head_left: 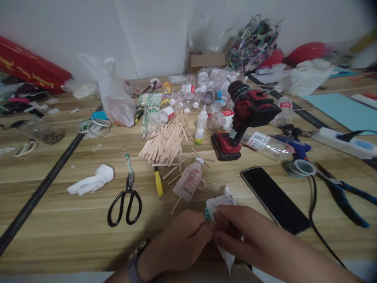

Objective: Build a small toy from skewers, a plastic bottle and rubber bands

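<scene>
Near the table's front edge, my left hand is closed around a small teal piece, mostly hidden by the fingers. My right hand meets it there and pinches a crumpled white tissue against that piece. Just beyond the hands lies a plastic bottle of pinkish look with a white cap, on its side. To the left rest black-handled scissors and a yellow-handled tool. A dark phone lies right of my right hand.
Wooden craft sticks are heaped mid-table, with several clear bottles behind. A red cordless drill stands upright. Pliers, a blue glue gun and a power strip are on the right. Another tissue lies left.
</scene>
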The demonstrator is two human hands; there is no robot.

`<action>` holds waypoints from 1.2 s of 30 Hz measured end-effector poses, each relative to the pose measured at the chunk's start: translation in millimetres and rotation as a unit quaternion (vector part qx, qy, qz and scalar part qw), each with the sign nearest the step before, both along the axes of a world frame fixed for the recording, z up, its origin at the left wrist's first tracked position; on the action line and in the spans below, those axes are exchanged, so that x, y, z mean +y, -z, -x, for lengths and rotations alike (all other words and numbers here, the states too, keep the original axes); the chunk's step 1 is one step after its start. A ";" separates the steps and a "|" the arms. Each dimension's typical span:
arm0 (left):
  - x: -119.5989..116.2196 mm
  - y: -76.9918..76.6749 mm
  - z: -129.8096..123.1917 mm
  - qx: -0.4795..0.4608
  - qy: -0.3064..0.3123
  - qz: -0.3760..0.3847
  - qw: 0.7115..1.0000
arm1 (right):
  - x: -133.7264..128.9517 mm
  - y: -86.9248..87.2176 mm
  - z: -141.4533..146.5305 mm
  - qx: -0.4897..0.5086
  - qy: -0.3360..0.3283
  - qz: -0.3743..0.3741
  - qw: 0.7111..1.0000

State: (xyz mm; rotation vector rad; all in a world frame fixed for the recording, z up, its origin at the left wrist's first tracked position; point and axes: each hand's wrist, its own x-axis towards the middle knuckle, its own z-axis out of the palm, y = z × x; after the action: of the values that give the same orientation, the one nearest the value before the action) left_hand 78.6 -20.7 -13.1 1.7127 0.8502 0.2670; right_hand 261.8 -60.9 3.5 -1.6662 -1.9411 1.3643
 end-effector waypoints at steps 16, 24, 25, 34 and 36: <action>-19.9 17.9 -8.3 0.036 0.001 -0.197 0.980 | -12.2 9.2 -0.7 -0.034 0.009 -0.214 0.976; -19.6 9.4 -7.1 0.133 -0.073 -0.314 0.937 | -18.8 9.2 -3.6 -0.149 -0.039 -0.289 0.945; -18.8 8.3 -8.4 0.138 -0.098 -0.309 0.936 | -18.3 8.7 -1.0 -0.155 -0.044 -0.280 0.947; -23.6 8.2 -1.9 0.160 0.009 -0.365 0.917 | -14.6 4.6 6.3 -0.269 -0.068 -0.437 0.855; -21.6 1.2 -4.5 0.214 0.038 -0.355 0.909 | -15.0 3.8 12.0 -0.290 -0.063 -0.465 0.834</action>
State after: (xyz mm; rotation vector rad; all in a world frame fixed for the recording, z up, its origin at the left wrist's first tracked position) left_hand 83.1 -42.3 -14.3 2.5446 1.0801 0.1531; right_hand 249.8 -75.9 -0.4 -1.4795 -2.4295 -0.2243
